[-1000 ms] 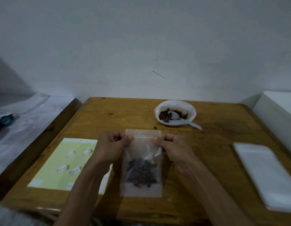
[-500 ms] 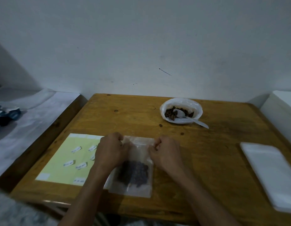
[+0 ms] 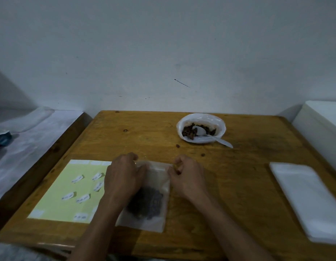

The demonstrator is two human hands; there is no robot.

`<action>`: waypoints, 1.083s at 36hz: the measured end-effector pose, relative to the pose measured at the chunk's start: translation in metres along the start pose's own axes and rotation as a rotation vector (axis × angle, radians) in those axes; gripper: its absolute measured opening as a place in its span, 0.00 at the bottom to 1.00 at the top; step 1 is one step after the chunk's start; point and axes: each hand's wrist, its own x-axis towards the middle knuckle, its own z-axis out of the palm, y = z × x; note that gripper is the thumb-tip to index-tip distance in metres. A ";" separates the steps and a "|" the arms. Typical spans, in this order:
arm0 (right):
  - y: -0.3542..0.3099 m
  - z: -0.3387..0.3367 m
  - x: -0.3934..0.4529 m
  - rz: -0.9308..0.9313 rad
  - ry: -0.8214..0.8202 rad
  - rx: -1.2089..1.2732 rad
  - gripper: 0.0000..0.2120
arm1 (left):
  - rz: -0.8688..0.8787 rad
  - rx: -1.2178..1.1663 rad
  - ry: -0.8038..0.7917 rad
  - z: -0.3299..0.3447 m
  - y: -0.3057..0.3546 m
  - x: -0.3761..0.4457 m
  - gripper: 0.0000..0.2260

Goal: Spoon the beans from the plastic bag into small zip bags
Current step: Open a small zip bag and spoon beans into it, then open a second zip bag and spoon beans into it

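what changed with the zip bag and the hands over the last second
The small clear zip bag of dark beans, held upright a second ago, has been laid flat on the wooden table, partly over the pale green label sheet. The left hand and right hand came down with it, keeping their grip on its top corners. The white plastic bag of beans and white plastic spoon stayed put.

Head view, forward-down over table (image 3: 238,185)

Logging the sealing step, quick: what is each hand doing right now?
Left hand: fingers pinch the zip bag at its top left corner.
Right hand: fingers curled, pinching the bag's top right edge.
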 end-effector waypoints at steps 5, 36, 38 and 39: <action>0.011 -0.028 -0.008 -0.003 0.052 0.039 0.08 | 0.089 -0.105 -0.008 0.007 0.031 -0.002 0.20; 0.195 -0.197 -0.041 0.281 0.609 -0.148 0.23 | 0.371 -0.073 -0.368 0.156 0.271 -0.068 0.13; 0.193 -0.198 -0.042 0.261 0.657 -0.086 0.22 | 0.344 -0.111 -0.357 0.155 0.270 -0.069 0.14; 0.192 -0.200 -0.043 0.249 0.677 -0.034 0.21 | 0.325 -0.141 -0.359 0.154 0.270 -0.070 0.15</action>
